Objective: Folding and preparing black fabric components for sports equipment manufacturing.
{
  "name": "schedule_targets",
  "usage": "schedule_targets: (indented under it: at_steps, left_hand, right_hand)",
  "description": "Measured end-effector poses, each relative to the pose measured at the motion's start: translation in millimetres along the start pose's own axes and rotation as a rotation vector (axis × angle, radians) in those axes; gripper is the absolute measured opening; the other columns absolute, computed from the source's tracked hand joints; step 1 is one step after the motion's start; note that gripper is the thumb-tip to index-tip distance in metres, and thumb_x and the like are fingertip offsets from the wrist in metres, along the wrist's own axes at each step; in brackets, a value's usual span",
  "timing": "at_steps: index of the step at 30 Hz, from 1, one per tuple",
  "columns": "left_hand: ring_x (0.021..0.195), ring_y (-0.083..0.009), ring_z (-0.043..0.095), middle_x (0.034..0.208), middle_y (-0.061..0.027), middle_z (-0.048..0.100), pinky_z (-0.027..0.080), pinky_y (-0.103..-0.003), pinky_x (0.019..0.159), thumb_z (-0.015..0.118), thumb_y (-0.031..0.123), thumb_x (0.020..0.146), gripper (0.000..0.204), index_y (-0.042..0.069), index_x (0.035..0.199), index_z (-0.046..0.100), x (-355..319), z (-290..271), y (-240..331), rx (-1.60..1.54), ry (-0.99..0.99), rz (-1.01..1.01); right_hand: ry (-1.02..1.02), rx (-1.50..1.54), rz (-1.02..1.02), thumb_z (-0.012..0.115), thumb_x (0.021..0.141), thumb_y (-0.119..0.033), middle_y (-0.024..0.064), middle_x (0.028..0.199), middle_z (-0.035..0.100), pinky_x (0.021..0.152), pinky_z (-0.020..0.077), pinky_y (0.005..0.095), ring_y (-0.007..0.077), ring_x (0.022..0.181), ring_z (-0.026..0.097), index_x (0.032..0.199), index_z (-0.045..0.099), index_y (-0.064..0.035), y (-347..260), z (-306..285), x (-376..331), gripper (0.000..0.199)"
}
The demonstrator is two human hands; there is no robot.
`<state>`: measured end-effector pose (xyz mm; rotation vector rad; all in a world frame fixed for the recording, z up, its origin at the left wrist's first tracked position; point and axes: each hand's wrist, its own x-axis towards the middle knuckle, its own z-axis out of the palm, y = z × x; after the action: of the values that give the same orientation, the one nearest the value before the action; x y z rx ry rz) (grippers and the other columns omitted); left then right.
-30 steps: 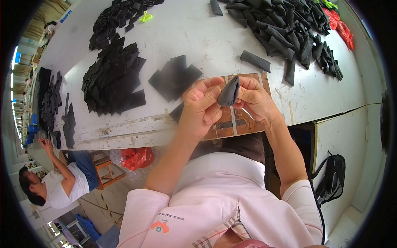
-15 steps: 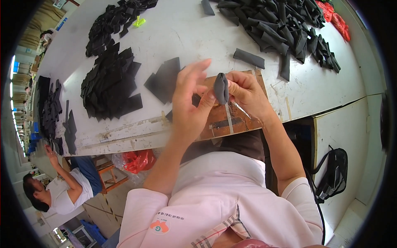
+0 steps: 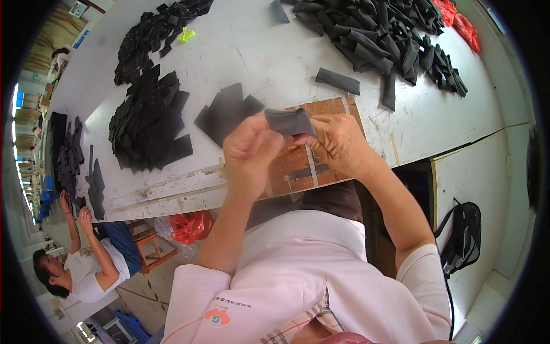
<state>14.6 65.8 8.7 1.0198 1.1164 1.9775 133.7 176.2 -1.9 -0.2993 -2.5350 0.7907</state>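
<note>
My left hand [image 3: 250,150] and my right hand [image 3: 342,143] hold a small dark grey fabric piece [image 3: 288,121] stretched between them, above the table's near edge. My left fingers are curled around its left end. The right end is pinched in my right fingers, where the cloth folds over like the mouth of a sleeve. Under my hands lies a worn brown board [image 3: 338,109] with pale tape strips. A few flat black fabric pieces [image 3: 220,117] rest beyond my left hand. One rolled grey fabric tube [image 3: 338,81] lies past my right hand.
A heap of flat black pieces [image 3: 150,123] covers the left of the white table [image 3: 246,51], with another pile [image 3: 152,34] behind it. Grey tubes [image 3: 372,37] are heaped at the far right. A co-worker [image 3: 86,264] sits at the left; a black bag [image 3: 463,238] is at right.
The fabric piece has turned from end-on to lying crosswise. My left hand, open before, has closed on its left end. The slim metal tool seen by my right hand no longer shows.
</note>
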Motion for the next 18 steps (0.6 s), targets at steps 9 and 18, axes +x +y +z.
schedule_targets:
  at_steps: [9, 18]
  left_hand:
    - [0.064, -0.0075, 0.055, 0.075, -0.0064, 0.059, 0.045, -0.020, 0.058, 0.061, -0.003, 0.072, 0.008, -0.002, 0.077, 0.055, 30, 18, 22, 0.669, -0.436, -0.154]
    - [0.074, -0.0132, 0.056, 0.083, -0.0111, 0.059, 0.046, -0.025, 0.067, 0.054, 0.008, 0.083, 0.012, -0.002, 0.090, 0.055, 16, 13, 15, 0.037, -0.112, 0.051]
  right_hand:
    - [0.174, 0.317, 0.051, 0.054, 0.081, -0.025, 0.0104, 0.066, 0.055, 0.053, 0.0439, 0.0345, 0.0303, 0.063, 0.054, 0.076, 0.056, -0.0064, 4, 23, -20, 0.020]
    - [0.002, 0.088, 0.039, 0.059, 0.074, -0.015, 0.0109, 0.066, 0.056, 0.053, 0.0418, 0.0350, 0.0302, 0.060, 0.053, 0.076, 0.059, -0.0039, -4, -7, -2, 0.011]
